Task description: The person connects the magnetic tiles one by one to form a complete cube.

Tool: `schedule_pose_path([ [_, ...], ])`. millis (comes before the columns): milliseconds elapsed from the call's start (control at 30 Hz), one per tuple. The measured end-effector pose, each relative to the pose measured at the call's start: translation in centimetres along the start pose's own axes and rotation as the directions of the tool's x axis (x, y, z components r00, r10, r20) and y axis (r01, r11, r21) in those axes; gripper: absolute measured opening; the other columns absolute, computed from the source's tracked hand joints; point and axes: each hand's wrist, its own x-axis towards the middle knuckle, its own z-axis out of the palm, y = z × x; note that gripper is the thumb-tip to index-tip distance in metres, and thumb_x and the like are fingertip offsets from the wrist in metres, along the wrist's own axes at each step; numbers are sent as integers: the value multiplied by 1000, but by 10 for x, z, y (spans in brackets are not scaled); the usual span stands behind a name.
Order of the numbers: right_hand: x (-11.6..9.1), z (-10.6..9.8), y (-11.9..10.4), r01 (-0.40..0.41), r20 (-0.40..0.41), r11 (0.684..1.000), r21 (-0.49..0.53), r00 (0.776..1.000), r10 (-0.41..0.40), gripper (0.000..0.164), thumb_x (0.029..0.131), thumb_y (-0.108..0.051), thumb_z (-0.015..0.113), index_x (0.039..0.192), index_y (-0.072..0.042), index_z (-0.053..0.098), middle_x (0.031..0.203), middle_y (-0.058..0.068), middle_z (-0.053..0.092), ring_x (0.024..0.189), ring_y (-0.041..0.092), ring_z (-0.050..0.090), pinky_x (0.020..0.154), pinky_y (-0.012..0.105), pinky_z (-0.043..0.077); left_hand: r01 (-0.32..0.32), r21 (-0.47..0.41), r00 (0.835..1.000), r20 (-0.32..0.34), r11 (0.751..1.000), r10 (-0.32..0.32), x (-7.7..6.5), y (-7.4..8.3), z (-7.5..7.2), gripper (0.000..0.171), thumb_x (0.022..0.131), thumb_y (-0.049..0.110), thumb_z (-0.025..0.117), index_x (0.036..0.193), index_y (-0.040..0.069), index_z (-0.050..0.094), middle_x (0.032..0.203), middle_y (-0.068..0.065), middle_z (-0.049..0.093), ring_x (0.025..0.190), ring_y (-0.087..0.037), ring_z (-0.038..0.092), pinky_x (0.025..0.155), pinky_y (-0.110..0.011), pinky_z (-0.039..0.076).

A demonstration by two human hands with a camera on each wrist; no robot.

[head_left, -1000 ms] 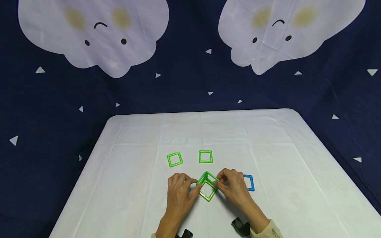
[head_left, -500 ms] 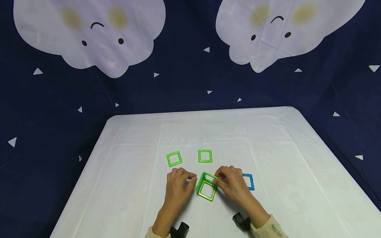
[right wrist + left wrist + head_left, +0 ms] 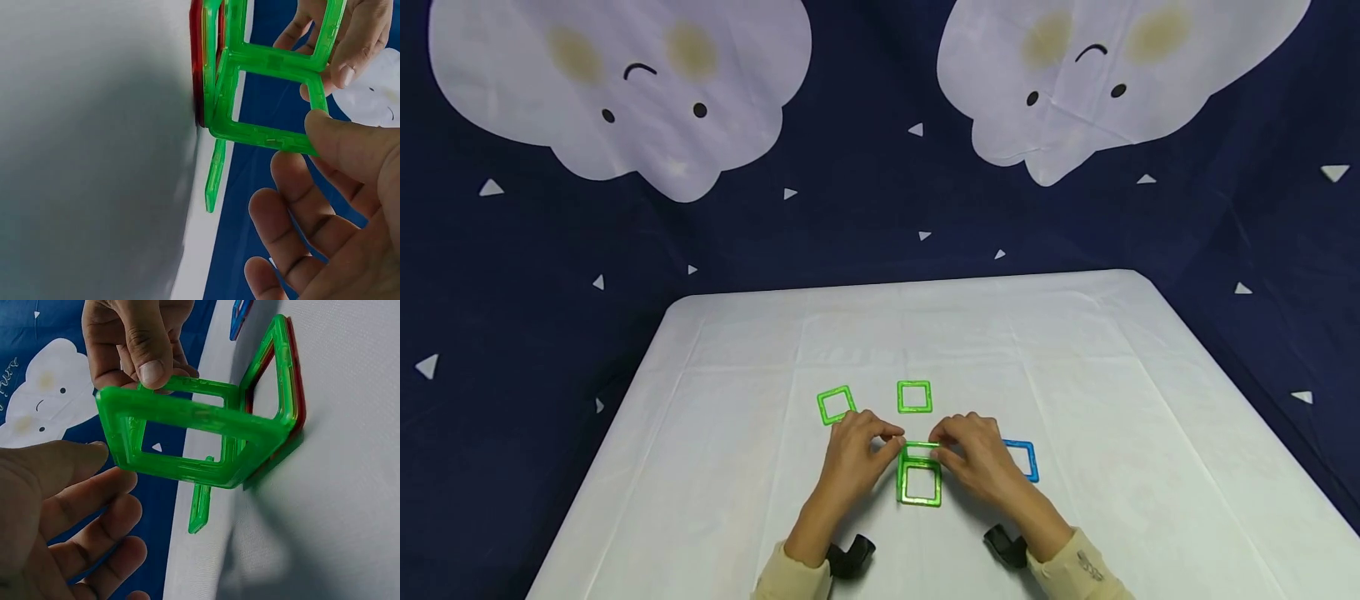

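Between the two hands: a green frame structure (image 3: 921,502) on the white table (image 3: 760,467), one square flat as its base, others upright along its left and far sides; a red layer (image 3: 197,62) shows against the base's underside in the wrist views.
Left hand (image 3: 855,454): thumb and forefinger nearly together, pinching the structure's far left top corner; other fingers loosely bent.
Right hand (image 3: 976,454): thumb and forefinger pinching the far panel near its right end; other fingers loosely curved.
Nearest obstacles: the left loose square (image 3: 822,410), green and flat, right at the left hand's knuckles; the middle loose square (image 3: 914,409), also green, just beyond the structure; the blue square (image 3: 1033,462), flat beside the right hand.
Wrist gear: black devices (image 3: 850,558) on the inner side of both wrists.
Table edges: far edge rounded at its corners, well beyond the squares; side edges well apart from both hands; dark blue backdrop (image 3: 865,233) behind.
Room for moving: wide creased cloth left and right; narrow gap between the hands, filled by the structure.
Hidden or cut off: blue square's left part behind the right hand; left loose square's near right corner covered, contact unclear; sleeves (image 3: 1078,571) cropped below.
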Motion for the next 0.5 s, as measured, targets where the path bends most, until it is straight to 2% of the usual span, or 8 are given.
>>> schedule_pose_path([
  [233,3,1,-1,7,20,1000,6,1000,-7,19,75,-15,77,85,-23,64,76,-14,61,74,4,49,77,32,34,33,-66,997,70,997,-28,2,-3,0,8,81,25,72,84,19,76,77,9,64,82,-13,54,81,-34,37],
  [500,7,4,0,44,25,999,-5,999,-43,22,74,-11,77,86,-24,63,76,-14,60,74,5,50,78,33,36,45,-97,996,86,994,-36,1,-5,1,7,80,25,72,79,19,76,74,8,64,77,-14,54,77,-31,35],
])
